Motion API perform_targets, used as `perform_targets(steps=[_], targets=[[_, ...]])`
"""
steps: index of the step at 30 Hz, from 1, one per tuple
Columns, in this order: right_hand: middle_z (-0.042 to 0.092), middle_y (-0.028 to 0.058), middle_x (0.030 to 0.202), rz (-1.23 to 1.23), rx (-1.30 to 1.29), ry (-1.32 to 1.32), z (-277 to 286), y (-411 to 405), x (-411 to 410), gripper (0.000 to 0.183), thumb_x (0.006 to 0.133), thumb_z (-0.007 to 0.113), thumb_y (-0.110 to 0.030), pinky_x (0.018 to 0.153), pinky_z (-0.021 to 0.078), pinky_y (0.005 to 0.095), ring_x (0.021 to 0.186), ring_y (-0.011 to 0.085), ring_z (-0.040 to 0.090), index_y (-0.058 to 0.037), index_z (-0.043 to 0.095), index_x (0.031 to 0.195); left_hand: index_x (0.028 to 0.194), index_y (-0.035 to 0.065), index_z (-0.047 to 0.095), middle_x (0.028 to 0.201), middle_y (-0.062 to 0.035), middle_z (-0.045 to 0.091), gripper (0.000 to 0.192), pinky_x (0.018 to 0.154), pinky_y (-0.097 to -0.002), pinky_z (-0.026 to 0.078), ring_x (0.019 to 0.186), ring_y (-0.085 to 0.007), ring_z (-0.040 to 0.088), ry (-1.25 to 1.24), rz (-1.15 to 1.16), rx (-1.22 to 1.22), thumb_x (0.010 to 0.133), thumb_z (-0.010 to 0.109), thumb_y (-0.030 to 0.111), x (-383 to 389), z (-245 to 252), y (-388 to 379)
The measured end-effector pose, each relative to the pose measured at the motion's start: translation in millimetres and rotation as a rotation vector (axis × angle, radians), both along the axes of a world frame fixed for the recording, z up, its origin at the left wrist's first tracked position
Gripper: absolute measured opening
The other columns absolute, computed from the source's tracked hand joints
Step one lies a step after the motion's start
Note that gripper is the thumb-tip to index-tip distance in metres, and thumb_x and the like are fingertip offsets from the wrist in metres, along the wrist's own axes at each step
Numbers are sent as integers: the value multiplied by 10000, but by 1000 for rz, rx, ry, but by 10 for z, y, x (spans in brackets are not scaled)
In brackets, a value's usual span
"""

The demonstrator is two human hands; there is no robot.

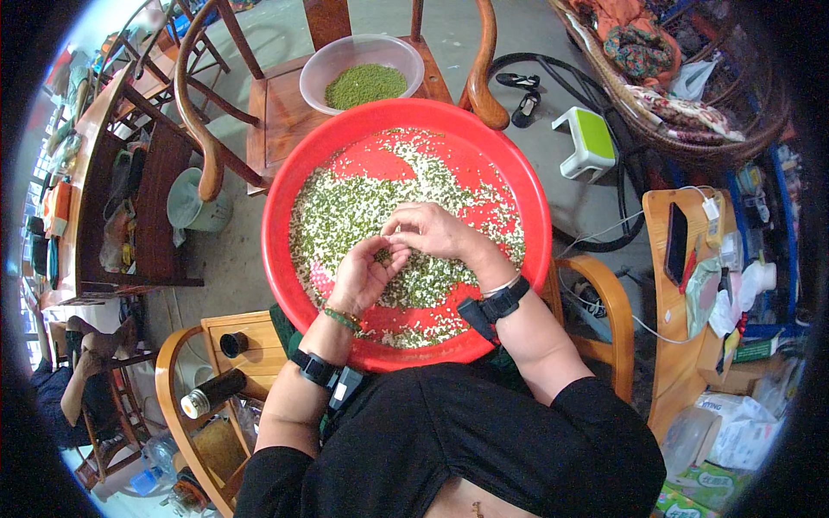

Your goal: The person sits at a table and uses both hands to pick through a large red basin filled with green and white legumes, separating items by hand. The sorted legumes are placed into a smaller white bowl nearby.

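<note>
A large round red plastic basin (276,213) lies before me with a spread of small green and whitish beans or seeds (350,207) across its bottom. Over its middle, my left hand (370,269) is turned palm up with fingers curled. My right hand (431,232) meets it at the fingertips, palm down. Whether something tiny is pinched between the fingers cannot be made out. Beyond the basin, a translucent plastic bowl (317,61) of green mung beans (366,86) rests on a wooden chair seat (285,97).
A green-topped step stool (586,144) and black shoes (526,109) are on the floor at right, near a wicker basket (686,152). A wooden stand (667,311) holds a phone. At left are a bucket (197,197), a vacuum flask (214,392) and a seated person (78,382).
</note>
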State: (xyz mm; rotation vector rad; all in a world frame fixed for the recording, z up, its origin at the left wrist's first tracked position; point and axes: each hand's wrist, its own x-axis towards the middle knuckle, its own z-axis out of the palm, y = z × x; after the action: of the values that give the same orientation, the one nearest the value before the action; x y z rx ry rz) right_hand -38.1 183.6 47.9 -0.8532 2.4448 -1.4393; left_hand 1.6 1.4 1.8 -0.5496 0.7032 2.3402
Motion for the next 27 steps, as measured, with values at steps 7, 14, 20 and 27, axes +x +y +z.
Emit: perform_targets(steps=[7,14,20,27], targets=[[635,122,765,-126,242,89,-121,342,-84,65,718,626,-65,688,499,374,762,271,632,-53,644,779,1090,-94,512,1013,-203,577,295,888,-363,493,963,-296,580,-30,10,-14,936,420,140,-10,100,12],[633,139,774,29,458,-44,-199,355,-49,165,654,616,-4,692,493,389,774,289,627,-46,653,810,1096,-98,509,1026,-211,576,311,890,-358,491,964,-294,579,-33,13,-25,945,407,154,-5,112,-1],[630,145,786,3,457,-72,-194,335,-32,177,647,619,-3,726,485,399,810,301,620,-44,653,816,1125,-89,491,1058,-185,569,297,903,-366,495,982,-287,575,-24,14,-19,937,416,129,-5,116,5],[654,140,788,-7,506,-87,-203,335,-39,140,657,631,-15,705,504,383,784,277,643,-50,666,788,1093,-89,510,1030,-206,578,304,885,-364,490,969,-299,575,-19,33,-24,942,413,157,2,92,14]])
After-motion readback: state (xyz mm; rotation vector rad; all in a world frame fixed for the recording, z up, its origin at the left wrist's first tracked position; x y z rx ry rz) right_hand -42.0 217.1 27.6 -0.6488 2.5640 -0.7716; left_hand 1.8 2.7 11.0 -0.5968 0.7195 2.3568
